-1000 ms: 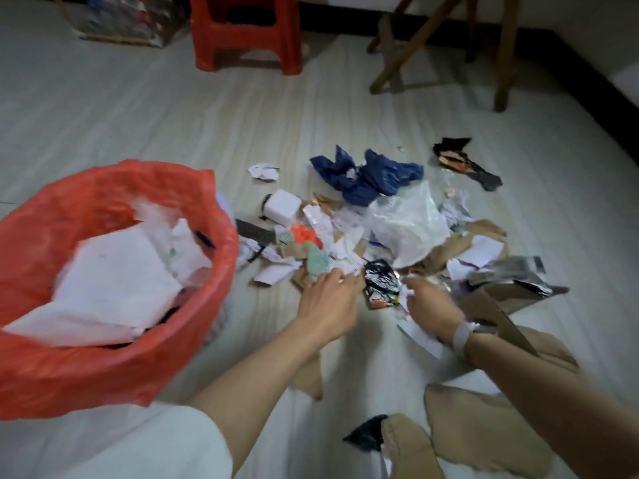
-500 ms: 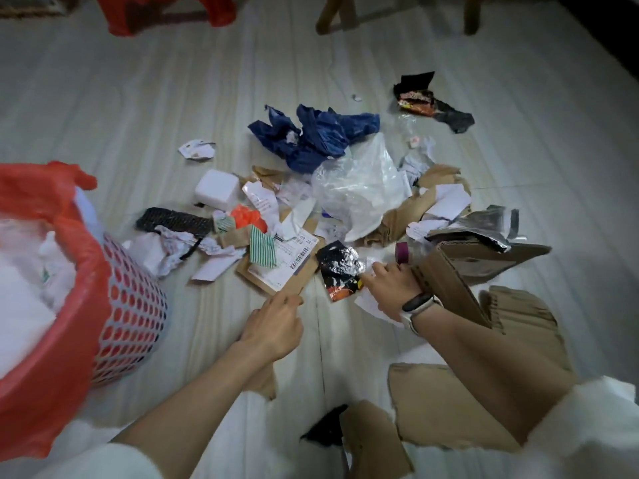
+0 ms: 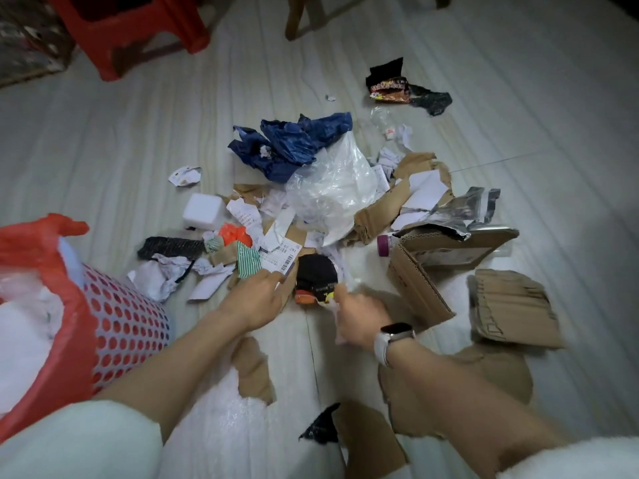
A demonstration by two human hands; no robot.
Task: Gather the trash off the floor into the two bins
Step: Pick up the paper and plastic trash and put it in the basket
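Trash is piled on the pale floor: a blue plastic bag [image 3: 294, 143], a clear plastic bag [image 3: 332, 188], paper scraps and torn cardboard. My left hand [image 3: 256, 299] grips a cardboard piece with a white barcode label [image 3: 278, 259] at its near edge. Just right of it lies a black snack wrapper [image 3: 316, 276]. My right hand [image 3: 359, 316], blurred and wearing a watch, touches the wrapper's near corner and seems to pinch a white paper scrap [image 3: 340, 335]. A pink perforated bin [image 3: 128, 326] lined with a red bag [image 3: 65, 305] stands at the left, holding white paper.
An open cardboard box [image 3: 418, 288] and flattened cardboard [image 3: 511, 305] lie to the right. A white foam block [image 3: 204, 210], a black mesh piece [image 3: 169, 247] and another dark wrapper [image 3: 390, 86] lie around the pile. A red stool [image 3: 138, 25] and wooden legs [image 3: 297, 15] stand beyond.
My left hand has moved forward and taken hold of the labelled cardboard. My right hand has shifted left toward the black wrapper. The view has tilted down and right, pushing the bin to the edge.
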